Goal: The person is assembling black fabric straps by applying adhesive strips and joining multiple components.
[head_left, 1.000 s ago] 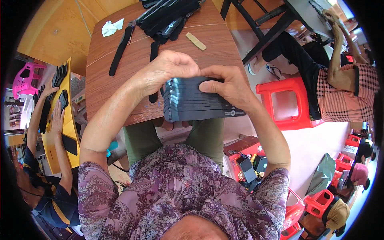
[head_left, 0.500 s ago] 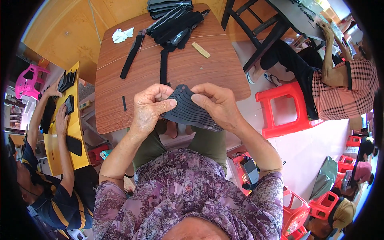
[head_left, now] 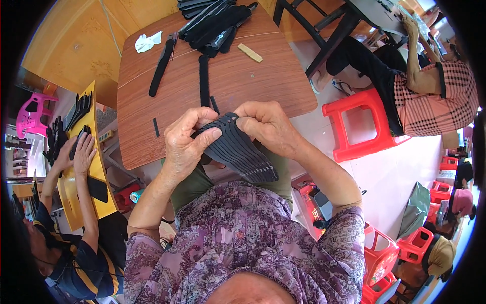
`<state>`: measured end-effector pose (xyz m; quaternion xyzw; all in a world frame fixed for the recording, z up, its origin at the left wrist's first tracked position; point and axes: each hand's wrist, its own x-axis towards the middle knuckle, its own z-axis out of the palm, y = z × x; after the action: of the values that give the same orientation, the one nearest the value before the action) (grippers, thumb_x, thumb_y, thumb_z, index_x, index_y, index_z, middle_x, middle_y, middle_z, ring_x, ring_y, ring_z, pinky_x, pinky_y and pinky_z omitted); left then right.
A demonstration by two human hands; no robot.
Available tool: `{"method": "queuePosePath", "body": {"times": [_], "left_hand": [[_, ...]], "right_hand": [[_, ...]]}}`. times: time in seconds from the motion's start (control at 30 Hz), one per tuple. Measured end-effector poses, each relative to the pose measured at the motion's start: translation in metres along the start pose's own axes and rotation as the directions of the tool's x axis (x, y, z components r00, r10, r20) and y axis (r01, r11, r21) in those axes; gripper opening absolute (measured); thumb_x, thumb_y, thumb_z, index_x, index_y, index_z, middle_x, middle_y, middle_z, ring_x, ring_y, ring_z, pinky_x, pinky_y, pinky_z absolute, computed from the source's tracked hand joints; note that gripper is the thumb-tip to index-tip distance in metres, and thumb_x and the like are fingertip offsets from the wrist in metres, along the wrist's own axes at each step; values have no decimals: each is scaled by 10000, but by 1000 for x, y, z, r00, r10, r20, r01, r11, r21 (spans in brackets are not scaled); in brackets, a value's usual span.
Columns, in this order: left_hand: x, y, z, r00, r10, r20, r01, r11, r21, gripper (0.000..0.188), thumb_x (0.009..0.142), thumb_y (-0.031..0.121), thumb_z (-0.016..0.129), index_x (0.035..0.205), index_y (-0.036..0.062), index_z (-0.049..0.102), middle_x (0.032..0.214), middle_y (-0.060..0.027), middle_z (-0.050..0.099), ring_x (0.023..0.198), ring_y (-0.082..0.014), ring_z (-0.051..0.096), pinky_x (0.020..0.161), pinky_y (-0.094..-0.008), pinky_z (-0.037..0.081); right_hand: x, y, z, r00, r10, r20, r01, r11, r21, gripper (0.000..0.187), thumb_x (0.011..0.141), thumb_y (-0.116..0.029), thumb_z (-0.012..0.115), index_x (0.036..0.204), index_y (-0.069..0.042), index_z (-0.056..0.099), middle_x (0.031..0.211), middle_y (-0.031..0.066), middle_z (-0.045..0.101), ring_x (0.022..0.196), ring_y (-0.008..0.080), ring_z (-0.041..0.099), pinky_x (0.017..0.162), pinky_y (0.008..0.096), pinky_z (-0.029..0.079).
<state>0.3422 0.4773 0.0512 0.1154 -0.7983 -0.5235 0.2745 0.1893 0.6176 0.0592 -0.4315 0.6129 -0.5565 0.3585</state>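
Note:
My left hand (head_left: 190, 136) and my right hand (head_left: 268, 129) hold a fanned stack of dark grey fabric strips (head_left: 240, 154) above my lap, at the table's near edge. Both thumbs press on its upper end, with the fingers curled behind. The layered strips spread downward to the right, their lower ends loose. Just beyond my left hand, a black strap (head_left: 204, 81) lies lengthwise on the brown wooden table (head_left: 273, 91). A short narrow black strip (head_left: 214, 105) rests beside it, partly hidden by my hands.
Black straps (head_left: 215, 33) are piled at the table's far side. Nearby lie another black strap (head_left: 161, 71), a white crumpled tissue (head_left: 148, 42), a beige block (head_left: 250, 52) and a small black strip (head_left: 156, 127). Co-workers sit left and right; a red stool (head_left: 336, 126) stands at right.
The stack of strips has tilted, its loose ends swinging lower toward my lap. My fingers stay at its upper end. The left co-worker's hands have come closer together on the yellow table.

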Motion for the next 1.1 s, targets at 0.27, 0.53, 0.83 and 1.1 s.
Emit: {"method": "queuePosePath", "body": {"times": [0.27,0.53,0.83,1.1], "left_hand": [[-7,-4,0,981,-183,72,189,977,-100,224,759,74,746,936,0,630,783,-13,593,660,-79,540,612,-210,447],[-2,12,-6,972,-149,181,127,984,127,308,712,49,782,968,20,612,806,-14,606,729,-91,573,651,-236,479],[4,-6,-34,864,-417,282,502,758,-416,521,960,428,471,1130,-57,561,897,-96,669,753,-108,613,649,-235,505],[3,-6,-34,843,-450,295,538,710,-455,495,956,407,490,1084,-62,585,817,-120,681,581,-109,594,538,-230,500]], "right_hand": [[-8,11,7,1000,-3,-13,2,1000,-21,147,846,-87,583,880,42,646,709,-19,584,649,30,503,539,211,415],[-8,19,6,993,115,-18,-114,992,53,151,824,-110,606,871,24,658,689,-16,591,602,43,512,522,208,414],[-5,23,1,966,246,-83,-223,951,214,145,794,-103,598,798,27,661,681,14,612,588,76,538,523,233,437],[-1,30,2,966,254,-40,-235,935,265,135,800,-101,599,812,15,667,691,6,608,613,70,527,549,220,423]]}}
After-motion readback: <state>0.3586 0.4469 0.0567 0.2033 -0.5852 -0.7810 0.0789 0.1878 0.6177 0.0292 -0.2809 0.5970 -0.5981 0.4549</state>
